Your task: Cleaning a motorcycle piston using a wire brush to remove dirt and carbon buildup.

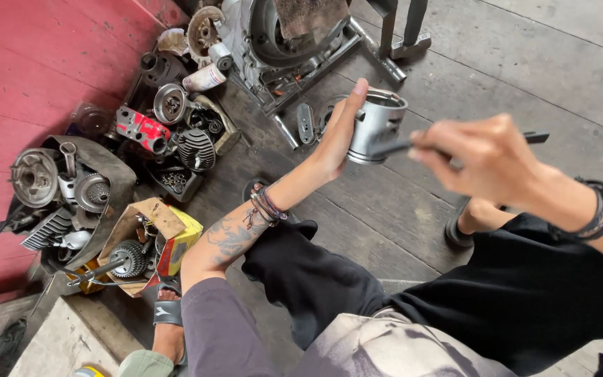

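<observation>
The left hand [340,132] held a silver metal piston [377,126] up in the air above the grey plank floor [525,63], its grip clamped on the piston's side with the fingers stretched upward along the skirt. The right hand [486,160], blurred, had its grip closed around a thin dark tool [396,146] whose tip touched or lay just beside the piston's wall; which of the two could not be told. Woven bracelets [268,207] circled the left wrist. On the floor to the left, beside a red wall [29,63], lay a heap of engine parts [176,126] and an open cardboard box [151,241] holding a gear. A stripped engine casing [280,35] stood further off.
</observation>
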